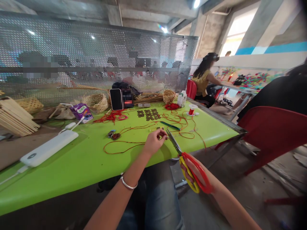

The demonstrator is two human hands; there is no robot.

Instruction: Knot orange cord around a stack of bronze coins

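Observation:
My left hand (153, 142) is pinched shut on a thin red cord (124, 142) just above the green table (72, 166). A silver bangle circles that wrist. My right hand (195, 174) grips scissors (184, 159) with red and yellow handles. The blade tips point up and left and sit right beside my left fingertips and the cord. More red cord loops across the table to a small spool (191, 111). A grid of dark round coins (148, 114) lies further back, with a green pen (170, 125) near it.
A white power bank (49, 148) lies at the left, a phone (116, 99) stands against a perforated metal screen (96, 57), woven baskets (96, 102) and bamboo strips (14, 116) sit behind. Red chairs (271, 134) and seated people are at the right.

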